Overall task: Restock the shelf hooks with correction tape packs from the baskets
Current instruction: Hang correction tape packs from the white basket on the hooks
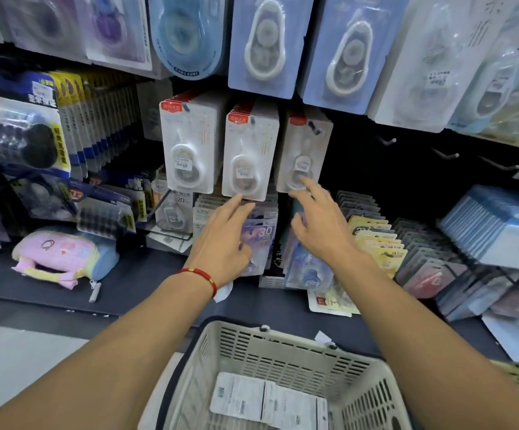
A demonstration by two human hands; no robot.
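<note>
1. My left hand [225, 235] is spread with the fingers apart and grips nothing; its fingertips reach up to the bottom edge of the middle stack of correction tape packs [249, 153] hanging on the hooks.
2. A red cord bracelet [200, 275] circles my left wrist.
3. My right hand [320, 225] is also spread and empty, the index fingertip touching the lower edge of the right-hand stack of packs [304, 155], which hangs tilted.
4. A third stack of the same white packs [189, 147] hangs just left of the middle one, apart from both hands.
5. To the right of these stacks, bare metal hooks [446, 154] stick out from the dark back panel.
6. Larger blue correction tape packs [267, 45] hang on the row above.
7. Under my hands, more carded packs [373, 234] stand in rows on the dark shelf [127, 283].
8. A pastel pencil pouch [62, 259] lies on the shelf, well to the left.
9. Nearest me, between my forearms, sits a beige plastic basket [283, 352] with several packs [264, 401] lying face down on its floor.
</note>
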